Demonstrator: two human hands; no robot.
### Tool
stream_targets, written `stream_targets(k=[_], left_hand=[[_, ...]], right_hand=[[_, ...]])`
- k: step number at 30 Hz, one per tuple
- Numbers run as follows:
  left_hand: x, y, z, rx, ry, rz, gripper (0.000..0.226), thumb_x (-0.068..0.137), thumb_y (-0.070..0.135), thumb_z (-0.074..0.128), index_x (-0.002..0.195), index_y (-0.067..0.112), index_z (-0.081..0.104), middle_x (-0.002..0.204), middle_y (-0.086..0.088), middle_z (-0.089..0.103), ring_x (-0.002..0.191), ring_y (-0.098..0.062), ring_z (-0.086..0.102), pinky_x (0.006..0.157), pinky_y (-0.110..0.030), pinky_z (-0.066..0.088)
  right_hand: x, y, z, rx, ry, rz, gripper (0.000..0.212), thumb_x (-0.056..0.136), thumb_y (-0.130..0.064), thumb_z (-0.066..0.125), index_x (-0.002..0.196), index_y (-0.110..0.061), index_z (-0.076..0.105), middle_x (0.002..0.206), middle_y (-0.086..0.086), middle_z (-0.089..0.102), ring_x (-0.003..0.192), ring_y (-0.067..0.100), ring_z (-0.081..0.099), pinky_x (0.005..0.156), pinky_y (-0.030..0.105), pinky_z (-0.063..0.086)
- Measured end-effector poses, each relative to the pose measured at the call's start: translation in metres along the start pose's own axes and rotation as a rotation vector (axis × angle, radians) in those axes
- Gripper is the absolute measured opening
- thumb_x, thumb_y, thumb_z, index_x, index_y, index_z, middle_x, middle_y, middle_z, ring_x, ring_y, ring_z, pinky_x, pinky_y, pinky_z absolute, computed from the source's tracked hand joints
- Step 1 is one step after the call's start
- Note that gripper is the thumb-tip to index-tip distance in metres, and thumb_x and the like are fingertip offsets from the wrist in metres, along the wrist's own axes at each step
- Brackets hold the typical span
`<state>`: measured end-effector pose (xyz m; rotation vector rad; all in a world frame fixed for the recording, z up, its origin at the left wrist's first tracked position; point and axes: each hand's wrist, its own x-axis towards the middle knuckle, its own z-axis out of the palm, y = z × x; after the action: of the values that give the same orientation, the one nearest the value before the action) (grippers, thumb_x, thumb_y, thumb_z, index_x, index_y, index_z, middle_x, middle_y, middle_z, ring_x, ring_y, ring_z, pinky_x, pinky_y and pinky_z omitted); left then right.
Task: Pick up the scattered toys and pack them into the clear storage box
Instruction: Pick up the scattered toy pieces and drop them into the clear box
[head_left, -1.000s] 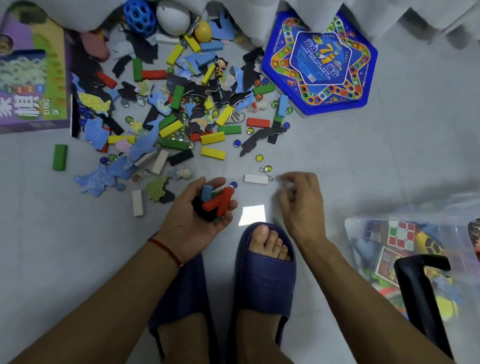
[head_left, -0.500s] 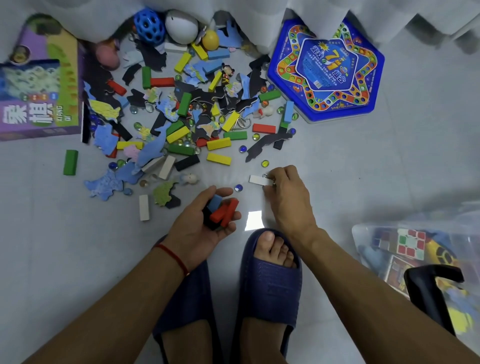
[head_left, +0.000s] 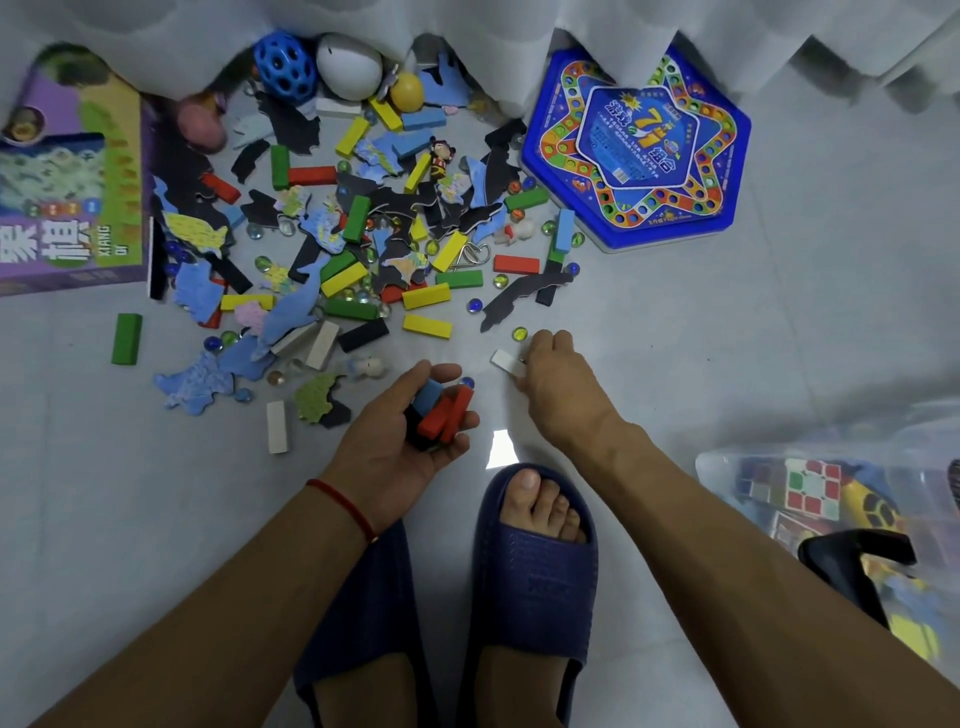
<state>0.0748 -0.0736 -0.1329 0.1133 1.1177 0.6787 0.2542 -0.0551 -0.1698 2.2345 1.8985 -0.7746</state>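
Observation:
Coloured wooden blocks, puzzle pieces and glass marbles lie scattered over the floor in a pile (head_left: 363, 260). My left hand (head_left: 405, 441) is palm up and cups several blocks (head_left: 441, 410), red, blue and black. My right hand (head_left: 556, 384) reaches down to the floor and pinches a white block (head_left: 505, 361), lifted at one end. The clear storage box (head_left: 831, 509) stands at the right edge with a cube puzzle and other toys inside.
A blue hexagonal game board (head_left: 639, 150) lies at the back right, a purple game box (head_left: 67, 182) at the left. Balls (head_left: 285, 65) sit under a white curtain at the back. My feet in blue slippers (head_left: 535, 561) stand below the hands. A black handle (head_left: 852, 566) overlaps the box.
My right hand moved left to the white block and closed its fingers on it, tilting it off the floor. The left hand kept its blocks.

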Motion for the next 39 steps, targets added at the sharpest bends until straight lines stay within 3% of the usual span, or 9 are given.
stream_targets(k=[7,11,15,19,24,30,33,36,39], left_hand=[[-0.004,0.004,0.007,-0.050,0.009,-0.015,0.032,0.098,0.037,0.049,0.101,0.010,0.066,0.090,-0.011,0.067,0.074,-0.023,0.063,0.058,-0.028,0.054],[-0.021,0.015,0.019,-0.080,-0.012,0.003,0.033,0.098,0.039,0.049,0.101,0.011,0.065,0.092,-0.011,0.067,0.075,-0.023,0.063,0.058,-0.028,0.055],[-0.061,0.035,0.066,0.017,-0.138,0.041,0.035,0.098,0.041,0.046,0.104,0.012,0.064,0.104,-0.014,0.064,0.082,-0.025,0.062,0.064,-0.031,0.055],[-0.117,0.042,0.154,0.249,-0.378,-0.066,0.038,0.098,0.036,0.046,0.115,0.007,0.065,0.112,-0.019,0.064,0.094,-0.031,0.062,0.074,-0.039,0.055],[-0.171,0.005,0.275,0.538,-0.588,-0.321,0.047,0.093,0.035,0.052,0.130,0.006,0.046,0.116,-0.016,0.045,0.101,-0.040,0.060,0.097,-0.061,0.044],[-0.216,-0.023,0.342,0.985,-0.486,-0.070,0.052,0.100,0.030,0.043,0.147,0.011,0.031,0.154,-0.022,0.023,0.141,-0.042,0.027,0.107,-0.059,0.036],[-0.216,-0.004,0.322,1.055,-0.414,0.008,0.044,0.097,0.027,0.047,0.136,0.008,0.044,0.140,-0.025,0.039,0.126,-0.040,0.045,0.097,-0.054,0.049],[-0.197,0.035,0.265,1.014,-0.240,0.129,0.035,0.094,0.022,0.052,0.123,0.004,0.054,0.111,-0.018,0.055,0.092,-0.032,0.058,0.088,-0.046,0.055],[-0.182,0.085,0.179,0.925,0.006,0.259,0.028,0.093,0.018,0.054,0.115,0.002,0.060,0.093,-0.014,0.058,0.071,-0.024,0.055,0.070,-0.036,0.055]], right_hand=[[-0.010,0.002,0.002,-0.012,0.055,-0.093,0.041,0.090,0.000,0.060,0.127,-0.007,0.044,0.121,0.011,0.048,0.091,0.024,0.054,0.082,0.033,0.049],[-0.040,0.004,-0.030,0.532,0.037,0.068,0.013,0.099,-0.018,0.054,0.106,-0.009,0.049,0.103,0.011,0.056,0.081,0.021,0.058,0.072,0.033,0.051],[-0.117,-0.007,-0.091,1.259,0.081,0.124,0.018,0.101,-0.018,0.053,0.110,-0.003,0.052,0.086,0.007,0.053,0.069,0.013,0.054,0.068,0.026,0.054],[-0.204,0.027,-0.157,1.586,0.203,0.147,0.014,0.101,-0.016,0.053,0.107,-0.004,0.058,0.083,0.005,0.055,0.075,0.014,0.054,0.070,0.027,0.050],[-0.297,0.115,-0.202,1.531,0.456,0.443,0.011,0.099,-0.010,0.054,0.095,-0.003,0.060,0.073,0.006,0.062,0.062,0.014,0.061,0.068,0.032,0.050],[-0.322,0.184,-0.205,1.427,0.526,0.780,0.032,0.091,-0.008,0.061,0.114,0.013,0.057,0.098,0.025,0.060,0.075,0.032,0.066,0.066,0.037,0.053],[-0.318,0.175,-0.219,1.403,0.537,0.722,0.029,0.090,-0.008,0.059,0.110,0.012,0.058,0.090,0.025,0.057,0.070,0.031,0.058,0.063,0.037,0.048],[-0.299,0.144,-0.237,1.376,0.488,0.568,0.018,0.090,-0.007,0.058,0.095,0.010,0.058,0.101,0.047,0.050,0.073,0.046,0.057,0.060,0.032,0.047],[-0.261,0.093,-0.239,1.323,0.369,0.341,0.022,0.093,-0.011,0.060,0.106,0.004,0.066,0.110,0.030,0.065,0.095,0.038,0.068,0.079,0.038,0.058]])
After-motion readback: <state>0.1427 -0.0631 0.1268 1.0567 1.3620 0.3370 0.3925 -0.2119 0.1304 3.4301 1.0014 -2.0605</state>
